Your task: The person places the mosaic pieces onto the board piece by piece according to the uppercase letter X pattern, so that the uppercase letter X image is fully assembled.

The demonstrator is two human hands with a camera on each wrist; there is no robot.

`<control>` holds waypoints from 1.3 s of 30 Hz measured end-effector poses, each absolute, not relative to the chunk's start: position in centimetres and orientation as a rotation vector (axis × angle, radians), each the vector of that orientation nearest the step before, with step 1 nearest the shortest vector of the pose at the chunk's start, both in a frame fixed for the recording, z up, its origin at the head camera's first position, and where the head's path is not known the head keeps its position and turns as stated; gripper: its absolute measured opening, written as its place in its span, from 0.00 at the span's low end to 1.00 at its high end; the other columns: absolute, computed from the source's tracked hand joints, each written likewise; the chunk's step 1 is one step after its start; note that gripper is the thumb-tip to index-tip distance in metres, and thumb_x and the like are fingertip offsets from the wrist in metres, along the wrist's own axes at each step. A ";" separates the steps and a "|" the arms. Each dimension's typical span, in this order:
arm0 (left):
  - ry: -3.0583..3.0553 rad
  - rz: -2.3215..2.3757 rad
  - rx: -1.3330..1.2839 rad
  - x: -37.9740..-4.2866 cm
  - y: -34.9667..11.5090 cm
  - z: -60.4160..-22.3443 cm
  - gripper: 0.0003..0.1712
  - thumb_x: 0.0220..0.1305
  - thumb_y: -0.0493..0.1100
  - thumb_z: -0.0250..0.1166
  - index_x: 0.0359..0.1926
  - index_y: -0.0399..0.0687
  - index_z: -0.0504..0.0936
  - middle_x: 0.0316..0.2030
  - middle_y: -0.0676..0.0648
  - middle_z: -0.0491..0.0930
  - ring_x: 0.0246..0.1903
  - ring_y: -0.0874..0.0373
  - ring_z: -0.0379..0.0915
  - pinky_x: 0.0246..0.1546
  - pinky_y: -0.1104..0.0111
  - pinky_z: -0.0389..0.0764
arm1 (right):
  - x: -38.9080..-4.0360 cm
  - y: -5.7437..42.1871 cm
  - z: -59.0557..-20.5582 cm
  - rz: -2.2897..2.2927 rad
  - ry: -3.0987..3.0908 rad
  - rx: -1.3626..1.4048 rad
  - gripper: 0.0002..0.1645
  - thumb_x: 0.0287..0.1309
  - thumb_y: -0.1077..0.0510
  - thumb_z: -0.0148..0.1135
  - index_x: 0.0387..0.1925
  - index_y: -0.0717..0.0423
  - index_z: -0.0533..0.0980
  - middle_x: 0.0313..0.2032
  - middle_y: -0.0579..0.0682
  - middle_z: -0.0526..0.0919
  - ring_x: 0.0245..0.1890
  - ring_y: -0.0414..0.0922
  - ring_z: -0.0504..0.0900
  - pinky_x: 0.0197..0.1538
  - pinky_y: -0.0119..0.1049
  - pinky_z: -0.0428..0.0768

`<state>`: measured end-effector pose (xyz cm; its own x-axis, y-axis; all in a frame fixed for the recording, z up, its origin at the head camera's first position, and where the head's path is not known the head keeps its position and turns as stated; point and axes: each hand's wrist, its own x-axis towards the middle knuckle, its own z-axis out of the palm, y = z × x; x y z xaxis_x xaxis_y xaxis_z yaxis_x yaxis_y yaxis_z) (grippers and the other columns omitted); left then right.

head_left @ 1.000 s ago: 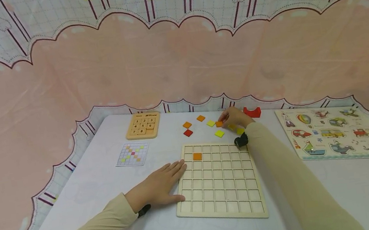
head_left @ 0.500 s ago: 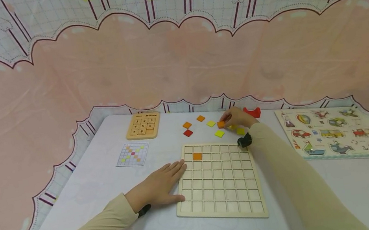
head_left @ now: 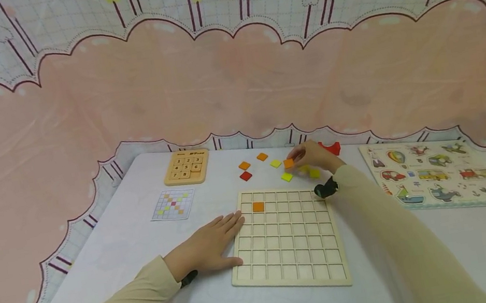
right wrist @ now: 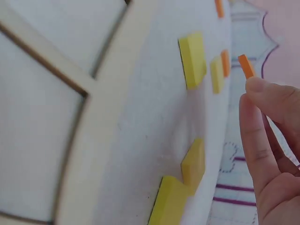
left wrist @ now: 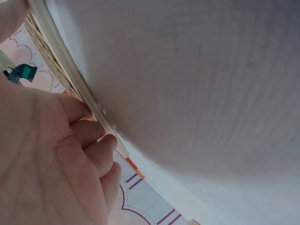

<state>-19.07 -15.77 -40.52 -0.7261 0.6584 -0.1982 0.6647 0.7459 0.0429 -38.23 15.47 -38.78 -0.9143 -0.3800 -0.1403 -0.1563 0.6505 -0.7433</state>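
Note:
In the head view a wooden grid board (head_left: 292, 238) lies on the table, with one orange square tile (head_left: 258, 207) set in a cell near its upper left. The left hand (head_left: 207, 245) rests flat at the board's left edge, fingers straight and touching it. Beyond the board's far edge the right hand (head_left: 314, 155) pinches another orange tile (right wrist: 246, 66) between thumb and finger, lifted off the table in the right wrist view. Around that hand lie several yellow tiles (head_left: 286, 177). Farther left are loose orange tiles (head_left: 244, 165) and a red tile (head_left: 245, 176).
A wooden number puzzle (head_left: 186, 168) stands at the back left, with a printed pattern card (head_left: 173, 205) in front of it. On the right lies a picture puzzle board (head_left: 444, 174) of vehicles. A red curved piece (head_left: 331, 148) sits behind the right hand.
The right hand stays over the loose tiles with the orange tile pinched, shifting only slightly; its wrist has turned a little outward to the right. The left hand has not moved.

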 end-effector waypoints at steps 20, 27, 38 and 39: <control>2.742 -0.026 1.058 -18.9 -16.0 -40.2 0.51 0.61 0.67 0.53 0.72 0.38 0.51 0.73 0.40 0.49 0.72 0.46 0.48 0.72 0.55 0.54 | -31.1 13.8 -38.1 -1.350 2.436 -0.644 0.16 0.47 0.67 0.70 0.41 0.66 0.81 0.34 0.56 0.83 0.32 0.40 0.79 0.37 0.24 0.80; 2.736 -0.025 1.060 -19.1 -16.0 -40.6 0.51 0.61 0.68 0.53 0.72 0.39 0.50 0.73 0.41 0.48 0.72 0.47 0.46 0.72 0.55 0.53 | -29.4 13.1 -39.1 -1.308 2.405 -0.662 0.17 0.44 0.65 0.72 0.40 0.65 0.81 0.33 0.54 0.84 0.30 0.38 0.79 0.37 0.24 0.80; 2.722 -0.031 1.073 -19.1 -15.8 -40.2 0.51 0.61 0.68 0.52 0.72 0.38 0.50 0.73 0.40 0.48 0.72 0.47 0.46 0.72 0.54 0.53 | -27.6 12.0 -40.4 -1.297 2.358 -0.724 0.16 0.42 0.66 0.73 0.37 0.66 0.82 0.32 0.56 0.85 0.28 0.37 0.79 0.36 0.26 0.80; 2.721 -0.033 1.071 -19.2 -15.8 -40.2 0.51 0.61 0.68 0.52 0.72 0.38 0.50 0.73 0.40 0.48 0.72 0.47 0.46 0.72 0.55 0.53 | -27.5 11.9 -40.4 -1.294 2.353 -0.719 0.16 0.42 0.66 0.73 0.37 0.66 0.82 0.32 0.56 0.85 0.28 0.36 0.79 0.35 0.26 0.80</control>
